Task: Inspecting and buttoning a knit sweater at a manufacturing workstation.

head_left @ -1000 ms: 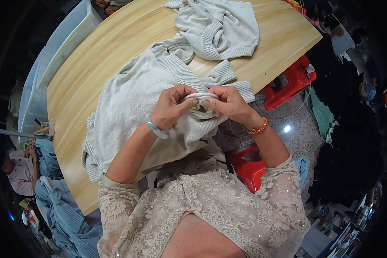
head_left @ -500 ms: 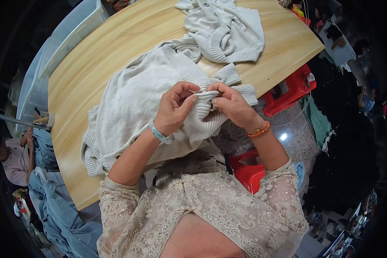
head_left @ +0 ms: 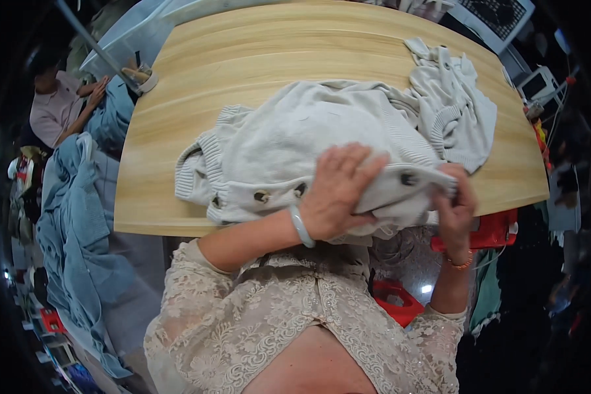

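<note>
Cardigan (head_left: 289,151), pale grey knit with dark round buttons, spread in a heap over the near half of the wooden worktop (head_left: 243,59), its buttoned edge hanging at the front rim. Left hand (head_left: 338,190) laid flat on that edge, fingers spread and pressing the cloth down, a pale green bangle (head_left: 301,226) round the wrist. Right hand (head_left: 454,207) closed on the cardigan's right end just past the last button, thumb and fingers pinching the fabric at the worktop's rim, an orange bracelet (head_left: 459,264) at the wrist. Hands set apart along the same strip of knit, one button (head_left: 408,178) between them. Second grey garment (head_left: 453,105), crumpled, lying further back on the right and touching the first. Cream lace sleeves and bodice filling the lower middle. Red stool (head_left: 394,299) on the floor below the worktop's edge. Blue cloth (head_left: 79,223) piled off to the left, beside a seated person in a pinkish top (head_left: 52,108) at the far left corner.
</note>
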A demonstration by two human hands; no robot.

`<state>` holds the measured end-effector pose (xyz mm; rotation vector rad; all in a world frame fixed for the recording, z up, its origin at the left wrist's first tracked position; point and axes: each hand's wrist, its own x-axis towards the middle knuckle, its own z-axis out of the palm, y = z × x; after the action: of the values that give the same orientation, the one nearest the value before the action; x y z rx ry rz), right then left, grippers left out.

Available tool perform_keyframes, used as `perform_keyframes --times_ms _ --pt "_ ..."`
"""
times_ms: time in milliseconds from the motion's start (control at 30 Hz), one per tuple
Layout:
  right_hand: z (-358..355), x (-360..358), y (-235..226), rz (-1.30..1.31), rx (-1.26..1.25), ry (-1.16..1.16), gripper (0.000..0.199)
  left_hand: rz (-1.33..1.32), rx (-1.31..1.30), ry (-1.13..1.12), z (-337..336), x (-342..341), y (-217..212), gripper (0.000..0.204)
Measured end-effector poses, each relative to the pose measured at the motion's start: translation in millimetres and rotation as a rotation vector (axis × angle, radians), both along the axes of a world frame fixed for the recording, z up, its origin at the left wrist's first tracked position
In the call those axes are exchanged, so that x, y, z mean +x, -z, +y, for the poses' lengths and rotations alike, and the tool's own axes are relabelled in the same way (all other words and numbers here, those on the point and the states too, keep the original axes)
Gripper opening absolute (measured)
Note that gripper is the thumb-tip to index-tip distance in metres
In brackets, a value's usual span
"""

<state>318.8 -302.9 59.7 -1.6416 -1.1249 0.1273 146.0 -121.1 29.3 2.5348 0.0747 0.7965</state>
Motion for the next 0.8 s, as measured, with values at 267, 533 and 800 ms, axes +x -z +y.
perform_keyframes --times_ms 267,533,800 --pt "-18 17 -84 -0.112 0.547 0.346 0.061 -0.326 -0.573 -0.083 113 -6 -69 0.027" --pt "9 2 -18 -0.512 -0.180 -0.029 0.090 -0.482 -0.539 0.716 -61 69 -129 0.031" --pt "-165 89 -18 0.000 -0.135 0.045 0.079 -0.292 -0.443 0.850 -26 77 -102 0.147"
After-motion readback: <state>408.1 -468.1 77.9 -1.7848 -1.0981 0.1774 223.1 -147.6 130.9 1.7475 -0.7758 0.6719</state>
